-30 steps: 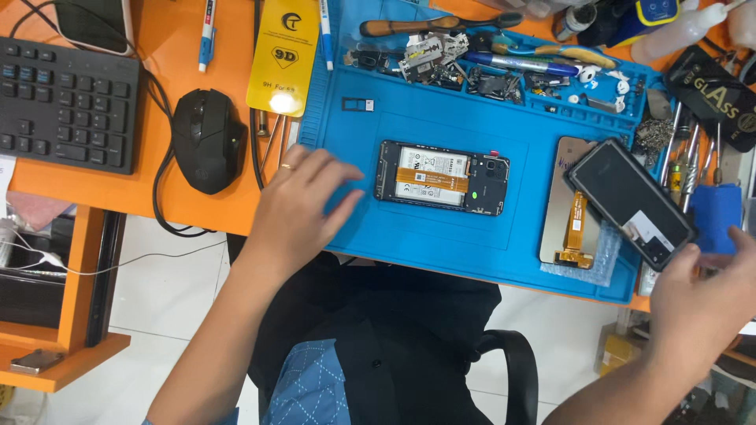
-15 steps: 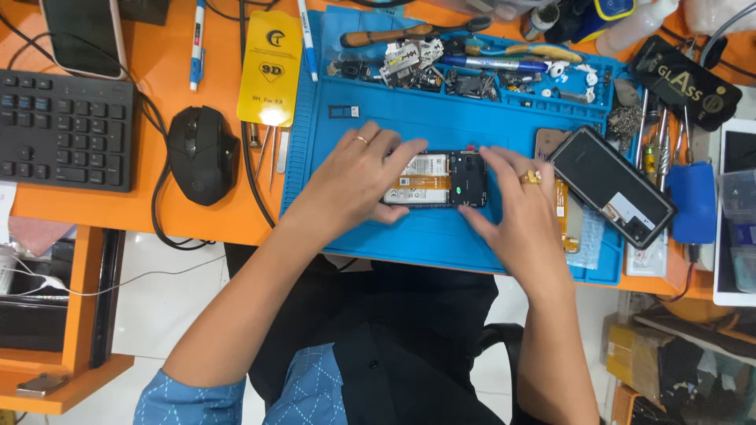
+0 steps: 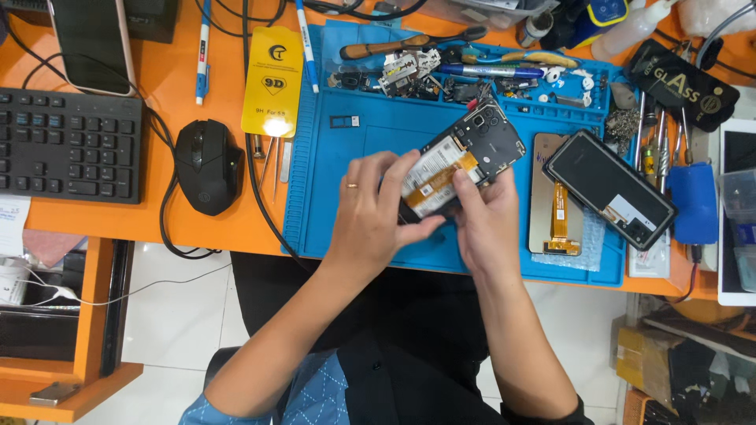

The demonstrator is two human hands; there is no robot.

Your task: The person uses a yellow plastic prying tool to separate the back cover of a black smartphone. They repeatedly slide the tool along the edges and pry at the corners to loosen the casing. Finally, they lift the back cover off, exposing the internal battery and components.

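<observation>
Both hands now hold the opened phone [image 3: 461, 164] lifted off the blue work mat [image 3: 331, 205] and tilted; half a second ago it lay flat on the mat under the fingers, and a second ago only the left hand rested on the mat while the right was off at the lower right edge. The left hand [image 3: 370, 208], a ring on one finger, is closed around the phone's lower left end, thumb across the underside edge and fingers curled over the top. The right hand [image 3: 488, 220] grips the lower right side, fingers pressed up against the body. Both forearms rise from the bottom of the view and meet above the mat's near middle.

The phone has its back cover off: a battery with a pale label and an orange strip fills the middle, and a dark camera block sits at the upper right end, which points toward the tool tray [image 3: 472, 71] at the back of the mat.

Just right of the hands a loose display panel [image 3: 608, 187] lies slanted over another panel with an orange ribbon cable [image 3: 557, 212]. To the left, on the orange desk [image 3: 157, 224], sit a black mouse [image 3: 206, 165], a black keyboard [image 3: 71, 145] and a yellow packet [image 3: 273, 80].
</observation>
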